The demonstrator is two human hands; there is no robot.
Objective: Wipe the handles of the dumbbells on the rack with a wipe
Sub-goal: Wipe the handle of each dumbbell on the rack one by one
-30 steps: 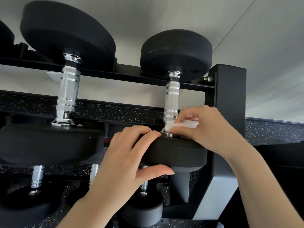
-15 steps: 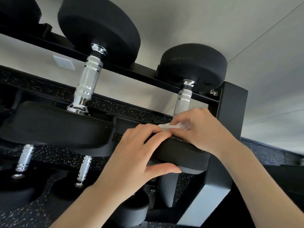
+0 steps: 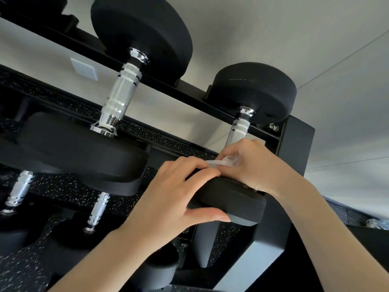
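Right hand (image 3: 255, 165) pinches wipe (image 3: 223, 162) at handle (image 3: 236, 131) | left hand (image 3: 174, 199) grips dumbbell head (image 3: 235, 203)

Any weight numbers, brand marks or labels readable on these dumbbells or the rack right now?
None can be read.
Small dumbbell: its far head shows only faint pale scuffs, no number.
Large dumbbell: plain black heads, no marking visible.
Rack: no label or sign in view.
Wall outlet: blank plate, no text.

small dumbbell (image 3: 250, 98) right of large dumbbell (image 3: 117, 98) | both on rack (image 3: 294, 148)
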